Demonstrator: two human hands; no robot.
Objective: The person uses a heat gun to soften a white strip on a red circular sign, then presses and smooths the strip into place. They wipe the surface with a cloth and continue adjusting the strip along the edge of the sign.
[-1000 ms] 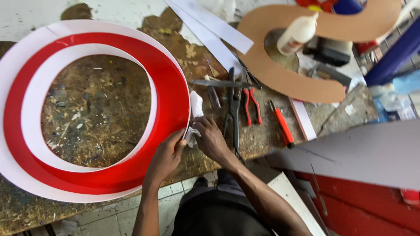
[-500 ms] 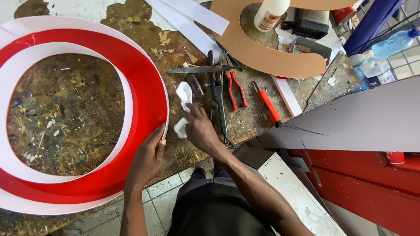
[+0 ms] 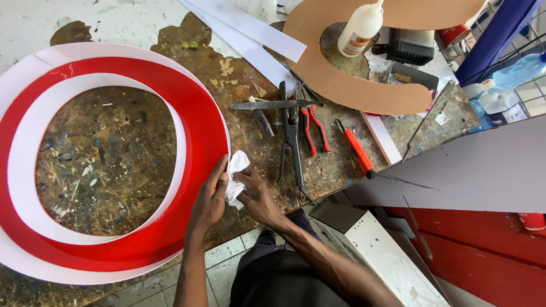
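Note:
A large red ring-shaped sign piece (image 3: 196, 122) with white walls along its inner and outer edges lies on the worn wooden workbench (image 3: 108, 165). A crumpled white cloth (image 3: 235, 174) sits against the ring's right outer wall. My left hand (image 3: 209, 199) rests on the red face at that edge and touches the cloth. My right hand (image 3: 257, 194) grips the cloth from the right, fingers closed around it.
Pliers (image 3: 291, 136), red-handled cutters (image 3: 313, 128), a metal file (image 3: 276, 104) and a red utility knife (image 3: 355, 149) lie right of the ring. Behind them are white strips (image 3: 250, 28), a brown curved board (image 3: 341, 85), a glue bottle (image 3: 359, 28) and a grey panel (image 3: 472, 170).
My hands and the cloth have slid along the ring's right wall and now bunch together against it. The camera view has shifted, so the ring sits more to the right.

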